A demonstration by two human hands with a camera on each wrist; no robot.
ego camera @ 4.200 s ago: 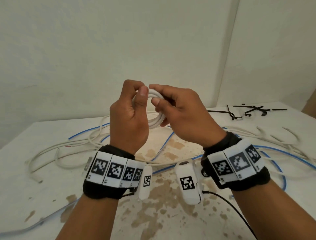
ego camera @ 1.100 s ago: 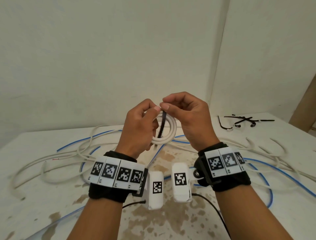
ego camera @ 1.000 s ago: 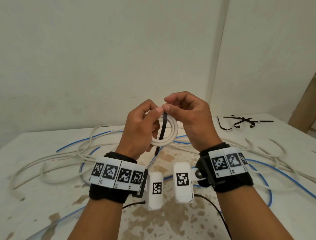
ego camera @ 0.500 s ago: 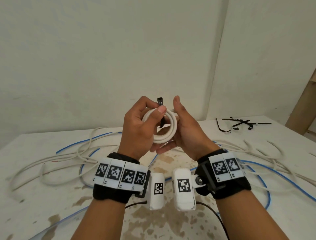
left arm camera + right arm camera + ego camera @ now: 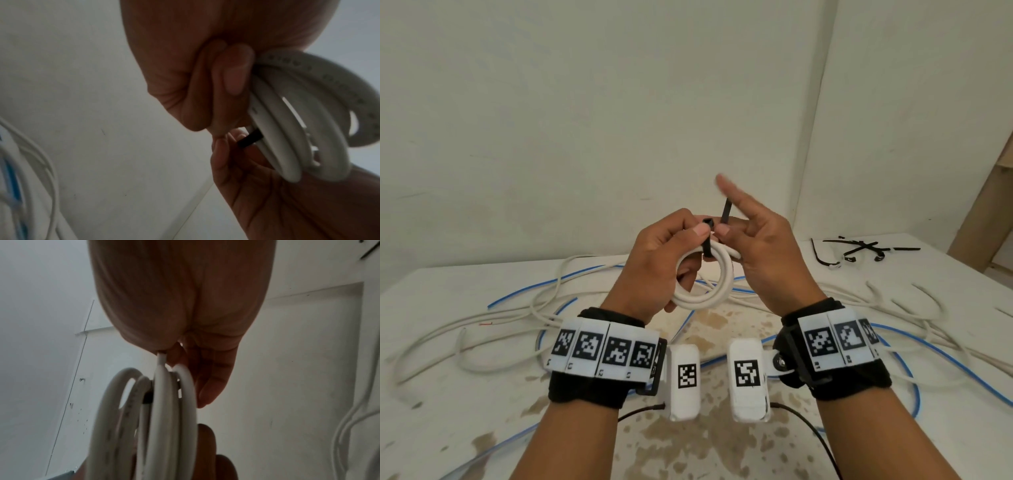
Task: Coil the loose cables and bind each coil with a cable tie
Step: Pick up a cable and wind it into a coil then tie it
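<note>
I hold a small white cable coil (image 5: 703,291) up above the table. My left hand (image 5: 667,260) grips its top, thumb pressing the black cable tie (image 5: 707,248) against the loops. The tie wraps over the coil's top, its head by my left thumbnail, and its tail stands upright. My right hand (image 5: 751,246) pinches that tail at its base with the thumb, index finger raised and blurred. In the left wrist view the tie (image 5: 249,139) passes through the coil (image 5: 287,129). The right wrist view shows the coil (image 5: 164,418) edge-on with the tie (image 5: 148,396) between loops.
Loose white cables (image 5: 493,325) and blue cables (image 5: 914,346) sprawl over the stained white table (image 5: 465,411). Several spare black cable ties (image 5: 859,248) lie at the back right. A wall stands close behind and a wooden post (image 5: 983,212) rises at the right edge.
My right hand left the coil's side and took the tie's tail, index finger lifting. The tie, earlier hanging through the coil, now loops over its top with the tail pointing up.
</note>
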